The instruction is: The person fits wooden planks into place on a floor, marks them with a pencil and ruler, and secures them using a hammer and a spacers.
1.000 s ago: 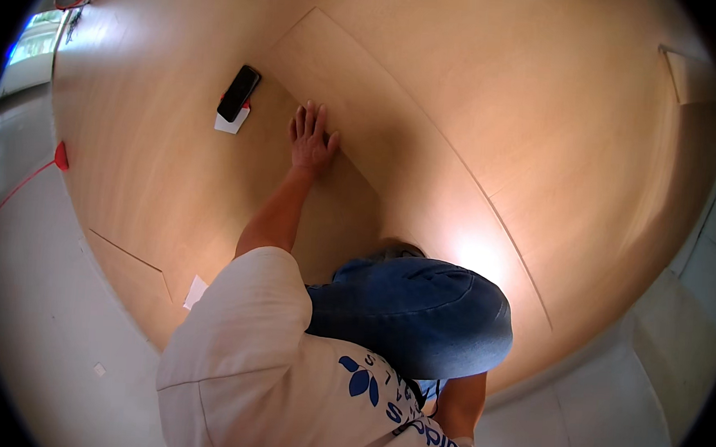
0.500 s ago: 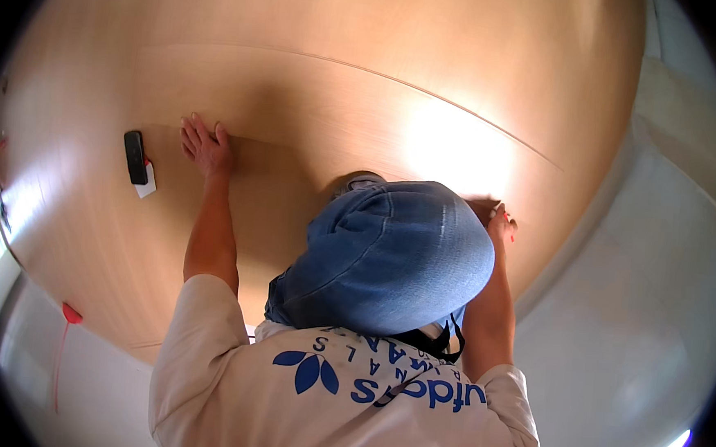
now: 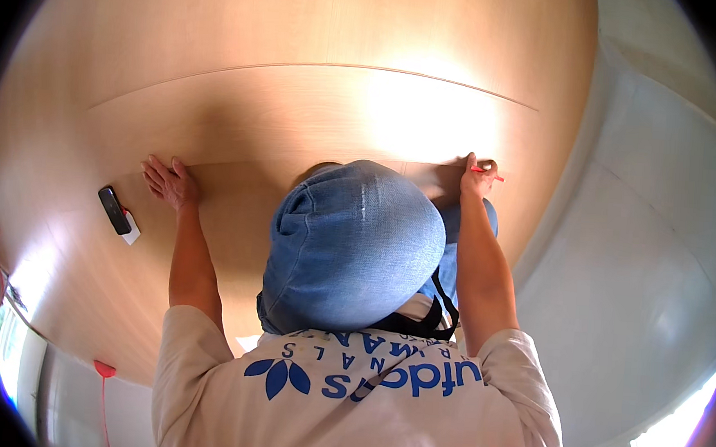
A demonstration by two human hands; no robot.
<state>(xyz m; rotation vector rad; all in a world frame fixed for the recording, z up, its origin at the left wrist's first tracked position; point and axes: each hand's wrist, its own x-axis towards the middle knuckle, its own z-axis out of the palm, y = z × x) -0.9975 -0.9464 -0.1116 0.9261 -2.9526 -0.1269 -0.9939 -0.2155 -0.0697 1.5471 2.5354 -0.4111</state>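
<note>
Two hands, ours: left [image 3: 172, 184], nine o'clock, fingers splayed on tan wood-grained board [image 3: 235, 224] | right [image 3: 476, 180], two o'clock, grasping slim red stick [image 3: 492, 175] | seemingly bracing; next needs steadiness

Glare on panel [image 3: 430, 117] — curved edges

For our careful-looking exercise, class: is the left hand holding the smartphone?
No: the left hand rests palm-down on the wood-grain board, with the black smartphone lying apart from it.
</note>
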